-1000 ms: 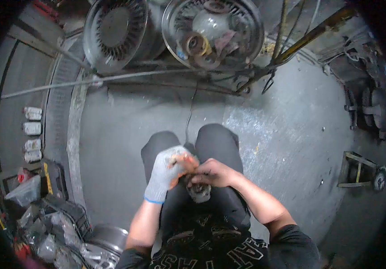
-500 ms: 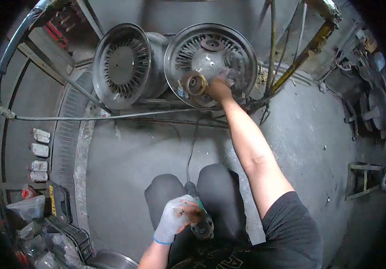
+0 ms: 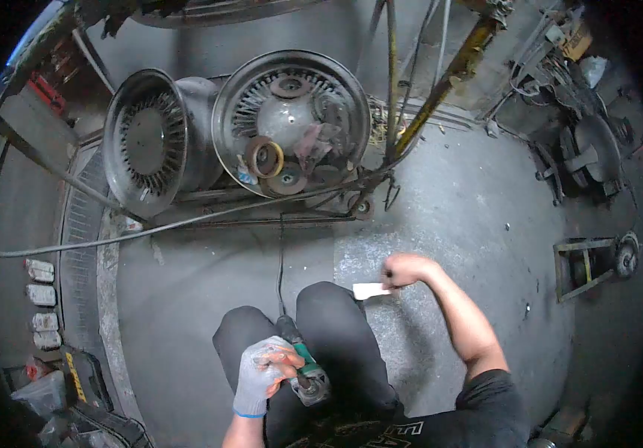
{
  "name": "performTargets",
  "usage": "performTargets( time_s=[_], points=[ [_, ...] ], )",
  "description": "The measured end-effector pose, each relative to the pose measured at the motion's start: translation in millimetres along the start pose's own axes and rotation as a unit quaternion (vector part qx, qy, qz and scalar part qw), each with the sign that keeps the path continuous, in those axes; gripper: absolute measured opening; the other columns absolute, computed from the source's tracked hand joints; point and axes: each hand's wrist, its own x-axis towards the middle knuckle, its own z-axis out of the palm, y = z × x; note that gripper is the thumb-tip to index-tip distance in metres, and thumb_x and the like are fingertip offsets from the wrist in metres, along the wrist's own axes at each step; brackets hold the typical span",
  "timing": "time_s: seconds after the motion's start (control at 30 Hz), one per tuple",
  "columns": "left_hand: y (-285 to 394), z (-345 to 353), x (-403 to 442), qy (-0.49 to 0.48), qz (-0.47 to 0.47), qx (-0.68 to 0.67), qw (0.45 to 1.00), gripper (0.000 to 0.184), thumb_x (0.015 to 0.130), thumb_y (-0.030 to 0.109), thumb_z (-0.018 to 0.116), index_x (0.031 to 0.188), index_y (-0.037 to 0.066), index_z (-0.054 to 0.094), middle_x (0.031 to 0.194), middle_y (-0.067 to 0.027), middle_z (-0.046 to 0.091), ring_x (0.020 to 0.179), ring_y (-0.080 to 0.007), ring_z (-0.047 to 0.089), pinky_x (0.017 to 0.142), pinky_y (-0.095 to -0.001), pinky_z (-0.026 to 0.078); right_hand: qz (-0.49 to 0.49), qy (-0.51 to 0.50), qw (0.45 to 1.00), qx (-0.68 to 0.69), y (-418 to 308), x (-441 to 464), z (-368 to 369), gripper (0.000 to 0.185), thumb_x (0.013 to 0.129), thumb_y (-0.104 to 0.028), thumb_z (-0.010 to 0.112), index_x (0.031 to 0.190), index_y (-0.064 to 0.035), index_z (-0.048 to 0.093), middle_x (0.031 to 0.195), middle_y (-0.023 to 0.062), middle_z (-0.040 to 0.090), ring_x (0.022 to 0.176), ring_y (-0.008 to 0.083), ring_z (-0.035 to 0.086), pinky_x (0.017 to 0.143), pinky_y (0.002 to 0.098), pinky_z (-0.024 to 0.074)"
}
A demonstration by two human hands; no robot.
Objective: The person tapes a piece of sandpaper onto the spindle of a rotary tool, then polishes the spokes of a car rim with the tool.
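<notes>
My left hand (image 3: 268,366), in a grey glove with orange-stained fingers, is closed around a green and black angle grinder (image 3: 307,360) resting between my thighs. Its cord runs forward from the handle across the floor. My bare right hand (image 3: 405,270) is closed on a small flat white piece (image 3: 371,290) over the floor beside my right knee. Blur hides whether the piece is paper or cloth. Ahead, a wheel rim (image 3: 292,56) lies tilted like a dish, holding a brown and yellow ring (image 3: 265,157), several worn discs (image 3: 289,180) and a crumpled reddish rag (image 3: 315,147).
A second wheel rim (image 3: 145,140) leans at the left. A hose (image 3: 150,233) crosses in front of both, and a rusty yellow post (image 3: 452,78) rises at the right. White bottles (image 3: 41,295) line the left side. A small metal frame (image 3: 585,269) stands at the right.
My right hand has drawn back from the tilted rim toward my right knee, bringing the white piece. My left hand keeps its hold on the grinder. The view has shifted right.
</notes>
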Motion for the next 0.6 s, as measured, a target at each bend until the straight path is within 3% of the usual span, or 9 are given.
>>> performTargets(
  time_s=[0.07,0.1,0.17,0.23,0.3,0.33,0.37,0.43,0.6],
  points=[
    [-6.4,-0.2,0.2,0.04,0.005,-0.019,0.999,0.016,0.084,0.007,0.058,0.089,-0.009,0.056,0.076,-0.015,0.06,0.068,-0.0132,0.057,0.051,-0.022,0.043,0.125,-0.051,0.988,-0.071,64.5,9.7,20.9,0.032,0.074,-0.024,0.068,0.089,0.0037,0.071,0.09,0.0221,0.07,0.081,0.0329,0.07,0.07,0.0426,0.0554],
    [-9.7,-0.3,-0.1,0.06,0.008,-0.029,0.998,0.017,0.084,0.006,0.059,0.088,-0.01,0.058,0.074,-0.0167,0.061,0.066,-0.0125,0.057,0.049,-0.021,0.042,0.187,0.008,0.982,0.004,93.4,10.2,15.7,0.032,0.074,-0.026,0.07,0.086,0.0027,0.072,0.089,0.0228,0.07,0.08,0.0344,0.07,0.068,0.0429,0.0561],
    [-1.1,1.1,-1.9,0.017,0.049,0.008,0.999,0.017,0.084,0.006,0.059,0.087,-0.01,0.059,0.074,-0.0174,0.061,0.063,-0.0129,0.056,0.048,-0.0203,0.041,0.278,0.301,0.912,-0.013,163.4,36.8,-0.3,0.03,0.076,-0.025,0.069,0.086,0.0022,0.072,0.088,0.0234,0.069,0.083,0.0359,0.069,0.071,0.0452,0.0558],
    [1.5,4.2,-1.3,0.026,0.058,0.009,0.998,0.017,0.083,0.006,0.059,0.085,-0.011,0.06,0.076,-0.0177,0.062,0.057,-0.0123,0.054,0.045,-0.0199,0.039,0.317,0.411,0.855,-0.004,106.8,4.6,-59.0,0.031,0.079,-0.027,0.069,0.088,0.0025,0.071,0.088,0.0252,0.068,0.085,0.0379,0.068,0.074,0.0471,0.0551],
    [-1.6,8.4,1.2,0.054,0.056,0.0,0.997,0.017,0.083,0.006,0.059,0.083,-0.011,0.061,0.077,-0.0177,0.063,0.053,-0.0115,0.053,0.043,-0.0196,0.037,0.22,0.337,0.915,-0.025,41.6,6.5,-83.7,0.032,0.081,-0.03,0.068,0.092,0.0,0.071,0.089,0.0247,0.068,0.084,0.0383,0.068,0.075,0.0474,0.0545],
    [-5.4,11.9,3.8,0.048,0.12,0.028,0.991,0.017,0.083,0.006,0.059,0.081,-0.01,0.061,0.078,-0.0166,0.063,0.05,-0.0105,0.051,0.041,-0.0191,0.035,0.083,0.361,0.929,-0.006,7.2,10.0,-87.5,0.031,0.082,-0.03,0.067,0.095,-0.0023,0.07,0.088,0.0238,0.068,0.084,0.0377,0.068,0.075,0.047,0.0541],
    [2.2,16.2,-0.2,0.064,0.082,0.002,0.995,0.015,0.082,0.005,0.06,0.079,-0.01,0.062,0.077,-0.0151,0.063,0.053,-0.0111,0.053,0.044,-0.0204,0.038,-0.054,0.375,0.925,0.015,-26.1,14.1,-90.5,0.029,0.083,-0.03,0.066,0.098,-0.0046,0.07,0.087,0.023,0.068,0.085,0.037,0.068,0.076,0.0467,0.0538],
    [8.0,19.8,-4.6,0.087,0.047,-0.025,0.995,0.014,0.081,0.004,0.061,0.078,-0.009,0.063,0.077,-0.0137,0.063,0.056,-0.0117,0.055,0.047,-0.0218,0.04,-0.146,0.429,0.891,-0.012,-81.4,30.9,-119.1,0.023,0.087,-0.024,0.06,0.101,-0.009,0.07,0.085,0.0213,0.068,0.086,0.0356,0.067,0.076,0.0467,0.0531],
    [-3.1,9.7,-4.0,0.047,0.097,0.011,0.994,0.01,0.074,0.002,0.064,0.078,-0.007,0.065,0.078,-0.0154,0.064,0.071,-0.0205,0.061,0.063,-0.0301,0.048,-0.061,0.462,0.881,-0.074,-96.2,167.7,-159.0,0.02,0.085,-0.016,0.056,0.098,-0.0116,0.071,0.088,0.0177,0.068,0.086,0.0362,0.068,0.073,0.047,0.0535]
  ],
)
